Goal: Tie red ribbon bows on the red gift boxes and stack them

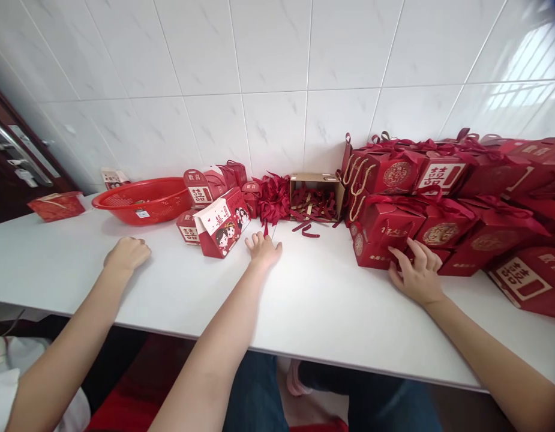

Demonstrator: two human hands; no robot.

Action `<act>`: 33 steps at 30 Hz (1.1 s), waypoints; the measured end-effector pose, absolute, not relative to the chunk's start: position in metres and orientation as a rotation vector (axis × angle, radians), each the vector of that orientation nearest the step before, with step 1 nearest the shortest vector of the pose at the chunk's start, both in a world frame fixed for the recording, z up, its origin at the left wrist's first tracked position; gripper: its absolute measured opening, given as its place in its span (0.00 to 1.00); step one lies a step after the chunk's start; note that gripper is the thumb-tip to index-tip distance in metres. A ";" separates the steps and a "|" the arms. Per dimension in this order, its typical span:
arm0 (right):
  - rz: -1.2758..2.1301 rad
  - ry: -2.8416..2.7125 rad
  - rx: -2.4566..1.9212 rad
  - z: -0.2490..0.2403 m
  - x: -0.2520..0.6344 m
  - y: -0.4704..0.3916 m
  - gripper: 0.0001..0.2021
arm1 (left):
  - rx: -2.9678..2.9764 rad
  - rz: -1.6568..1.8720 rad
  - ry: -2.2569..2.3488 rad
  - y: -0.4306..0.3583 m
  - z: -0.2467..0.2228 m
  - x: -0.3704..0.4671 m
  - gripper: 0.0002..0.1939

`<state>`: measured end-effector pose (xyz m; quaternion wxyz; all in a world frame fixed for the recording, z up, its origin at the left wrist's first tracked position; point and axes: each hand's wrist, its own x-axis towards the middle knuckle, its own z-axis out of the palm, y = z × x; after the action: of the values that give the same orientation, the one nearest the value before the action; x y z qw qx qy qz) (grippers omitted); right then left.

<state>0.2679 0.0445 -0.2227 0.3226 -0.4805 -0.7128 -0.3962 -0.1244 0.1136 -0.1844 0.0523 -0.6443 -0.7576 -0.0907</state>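
My left hand [263,249] rests on the white table with its fingers apart, its fingertips just at the tail of a pile of dark red ribbon bows [273,201]. On the right, the fingers of my right hand [419,276] are spread against the front of a small red gift box [371,255] in the lower row of a stack; I see nothing gripped in them. A white-topped red box with cartoon couples [225,231] stands left of my left hand. Behind the bows, an open cardboard box [317,178] holds loose dark red ribbon strips [311,204].
Another person's closed hand [128,253] rests on the table [317,300] at left. Behind it stand a red plastic basket [146,201] and a red box [57,206]. Stacked red boxes [486,240] line the right side. A tiled wall [277,60] runs behind the table.
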 end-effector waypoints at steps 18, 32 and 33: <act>-1.057 -1.837 -1.345 -0.218 0.263 0.045 0.19 | -1.913 -0.352 -2.267 0.094 -0.186 -0.120 0.20; -1.007 -1.823 -1.346 -0.215 0.262 0.042 0.18 | -1.818 -0.424 -2.373 0.091 -0.171 -0.132 0.16; -1.004 -1.821 -1.345 -0.215 0.262 0.041 0.18 | -1.808 -0.424 -2.385 0.092 -0.170 -0.134 0.16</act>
<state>0.2618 0.0410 -0.2146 0.3267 -0.5132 -0.6950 -0.3832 -0.1339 0.0922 -0.1699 0.0595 -0.5971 -0.7876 -0.1400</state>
